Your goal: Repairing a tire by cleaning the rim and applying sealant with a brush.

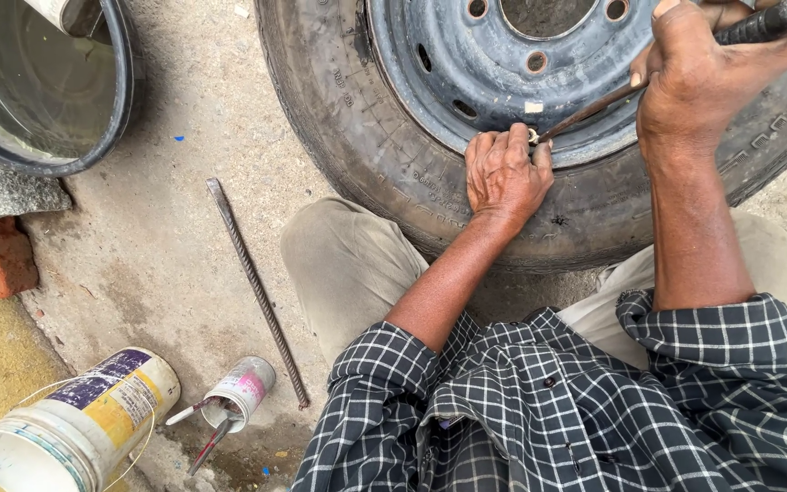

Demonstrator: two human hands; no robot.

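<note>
Pinching the valve [533,137] at the rim [448,82], left fingers [514,146] close; right hand [699,77] grips a tool [594,109] against it. Rod [257,287], cans nearby.

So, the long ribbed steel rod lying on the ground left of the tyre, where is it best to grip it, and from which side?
Probably near the middle of the steel rod, coming from above with the fingers across its width. It lies flat and free on the concrete ground, so a mid grip should keep it balanced. Its lower end sits close to the small can, which leaves less room there.
</note>
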